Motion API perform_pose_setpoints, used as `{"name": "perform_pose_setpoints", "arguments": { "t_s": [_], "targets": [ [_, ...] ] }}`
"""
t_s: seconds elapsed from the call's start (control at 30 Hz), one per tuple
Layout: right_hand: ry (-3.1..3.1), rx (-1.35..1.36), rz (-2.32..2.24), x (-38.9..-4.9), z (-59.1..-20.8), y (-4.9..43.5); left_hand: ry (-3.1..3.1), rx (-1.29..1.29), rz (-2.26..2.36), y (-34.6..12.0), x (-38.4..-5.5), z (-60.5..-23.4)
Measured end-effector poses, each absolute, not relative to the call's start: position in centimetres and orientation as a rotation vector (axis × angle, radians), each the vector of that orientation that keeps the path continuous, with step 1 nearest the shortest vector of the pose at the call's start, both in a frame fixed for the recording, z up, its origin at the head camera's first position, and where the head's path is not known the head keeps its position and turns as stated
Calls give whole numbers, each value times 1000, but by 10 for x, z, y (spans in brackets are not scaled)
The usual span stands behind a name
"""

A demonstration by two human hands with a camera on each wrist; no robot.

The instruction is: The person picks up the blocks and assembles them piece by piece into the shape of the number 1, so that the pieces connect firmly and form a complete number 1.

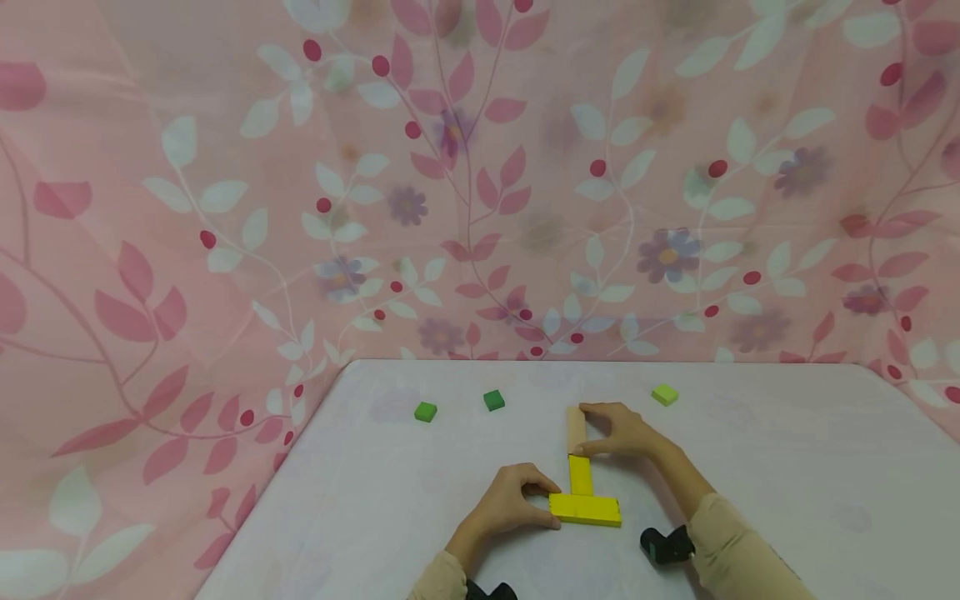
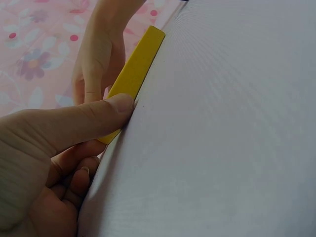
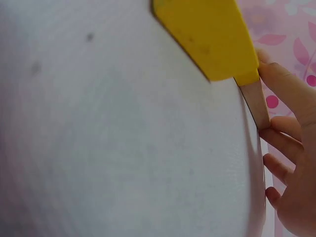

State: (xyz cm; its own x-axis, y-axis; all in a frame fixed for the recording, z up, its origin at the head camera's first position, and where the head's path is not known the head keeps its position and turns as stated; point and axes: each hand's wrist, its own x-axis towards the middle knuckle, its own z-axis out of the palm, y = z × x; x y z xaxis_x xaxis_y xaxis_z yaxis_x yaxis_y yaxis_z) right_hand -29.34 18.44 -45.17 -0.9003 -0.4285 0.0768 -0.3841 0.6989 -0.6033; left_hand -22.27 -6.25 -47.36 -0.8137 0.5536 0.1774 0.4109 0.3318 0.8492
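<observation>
Sleeves (image 1: 750, 550) enter from the bottom edge of the frame, with a black device (image 1: 666, 546) by your right wrist at lower right. At lower centre, a yellow bar (image 1: 587, 510) lies crosswise on the table (image 1: 780, 467). Your left hand (image 1: 513, 504) pinches its left end, thumb and fingers parted only by the bar. A twist of that wrist could swing the bar askew and open a gap behind it.

Next up the frame, a smaller yellow block (image 1: 581, 475) runs away from you off the bar's far side. Neither hand grips it, so a push from either end could turn it out of line.

Beyond it, a wooden block (image 1: 576, 430) continues the line. Your right hand (image 1: 622, 432) spans it lengthwise, thumb at the near end, a fingertip at the far end. That thumb sits beside the joint and might wedge the pieces apart.

Farthest back lie a green block (image 1: 425, 412) and a dark green block (image 1: 493, 400), left of centre, and a lime block (image 1: 664, 394), right of centre; a wide right-hand sweep might knock the lime one.
</observation>
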Motion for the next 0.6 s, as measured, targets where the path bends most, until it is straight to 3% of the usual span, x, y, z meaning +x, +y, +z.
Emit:
{"name": "perform_pose_setpoints", "arguments": {
  "t_s": [0.6],
  "targets": [
    [2975, -610, -710, -289, -451, 169, 2443, 894, 1485, -63, -222, -474]
  ]
}}
